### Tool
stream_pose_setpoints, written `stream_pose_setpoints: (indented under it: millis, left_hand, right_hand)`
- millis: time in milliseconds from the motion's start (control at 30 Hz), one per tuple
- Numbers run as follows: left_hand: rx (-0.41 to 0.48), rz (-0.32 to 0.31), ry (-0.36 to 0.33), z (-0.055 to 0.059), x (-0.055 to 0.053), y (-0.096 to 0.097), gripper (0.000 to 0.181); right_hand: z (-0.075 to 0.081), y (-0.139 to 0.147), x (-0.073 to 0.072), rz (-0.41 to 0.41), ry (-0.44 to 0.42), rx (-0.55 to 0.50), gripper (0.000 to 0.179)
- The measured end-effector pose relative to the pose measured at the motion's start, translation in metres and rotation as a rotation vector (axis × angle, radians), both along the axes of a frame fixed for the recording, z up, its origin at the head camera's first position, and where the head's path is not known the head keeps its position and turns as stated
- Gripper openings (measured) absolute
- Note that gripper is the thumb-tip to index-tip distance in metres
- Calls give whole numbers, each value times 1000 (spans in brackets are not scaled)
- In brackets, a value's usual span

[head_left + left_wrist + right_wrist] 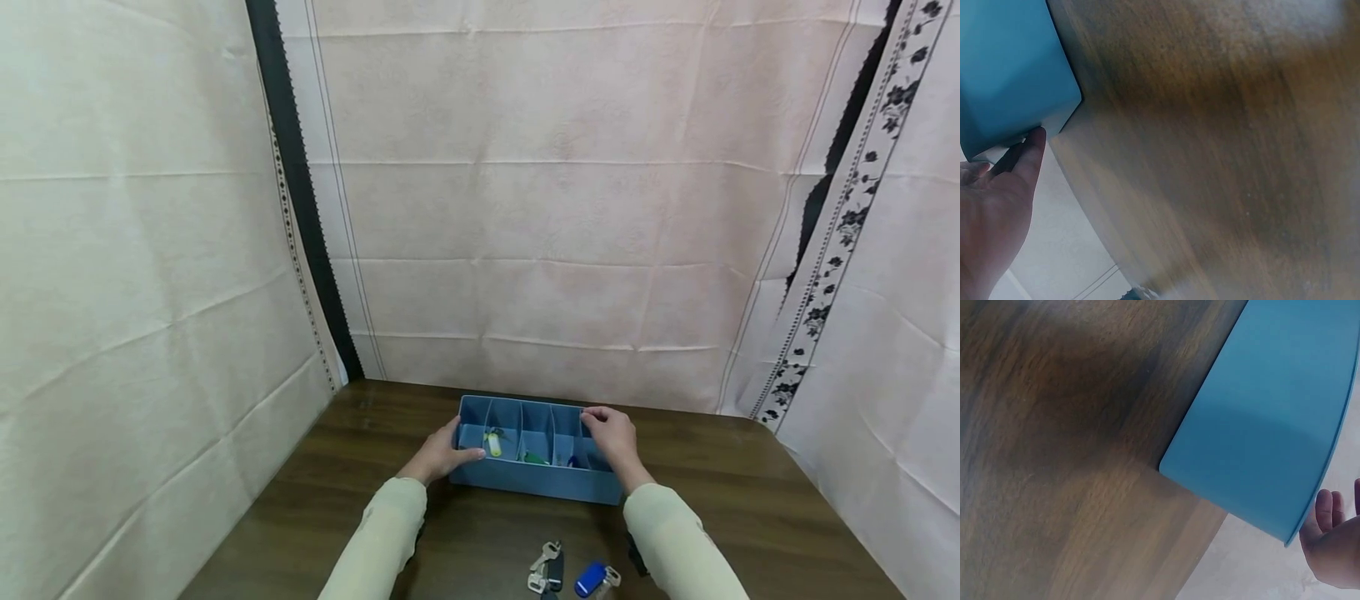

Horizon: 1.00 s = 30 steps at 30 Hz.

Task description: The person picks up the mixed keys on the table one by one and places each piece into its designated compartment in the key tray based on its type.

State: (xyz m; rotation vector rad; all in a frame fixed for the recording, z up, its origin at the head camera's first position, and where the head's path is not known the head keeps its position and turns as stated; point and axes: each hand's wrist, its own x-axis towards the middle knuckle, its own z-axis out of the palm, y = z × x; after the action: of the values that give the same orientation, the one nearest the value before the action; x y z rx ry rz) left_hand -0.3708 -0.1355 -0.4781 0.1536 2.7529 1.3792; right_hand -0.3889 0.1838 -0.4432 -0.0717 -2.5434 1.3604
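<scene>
A blue compartment box (536, 481) stands near the table's far edge. At its left end is my left hand (441, 457), fingers along the end wall and thumb reaching over the front rim; in the left wrist view a straight finger touches that wall. Over the box's right end hovers my right hand (611, 432), fingertips bent together near the back rim; whether they pinch anything is hidden. Inside lie a key with a yellow tag (493, 443), a green piece (534, 458) and a small dark-blue piece (573, 462), one per compartment.
On the brown wooden table (480, 533), in front of the box, are silver keys with a black fob (553, 571) and a key with a blue fob (591, 578). Cream cloth hangs (555, 208) behind the table and at both sides.
</scene>
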Motion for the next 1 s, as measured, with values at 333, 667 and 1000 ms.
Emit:
stream_pose_setpoints:
  millis: [333,667,1000]
  left_hand:
    - [-7,4,-4,-4,-2,-2,100]
    - [-10,16,-14,0,-2,0,99]
    - [-5,11,-8,-4,-6,1,100]
  right_hand:
    - [3,0,8,26,-16,-31,30]
    - [12,3,18,67,-16,-69,31]
    - [13,13,28,126,9,-41,32]
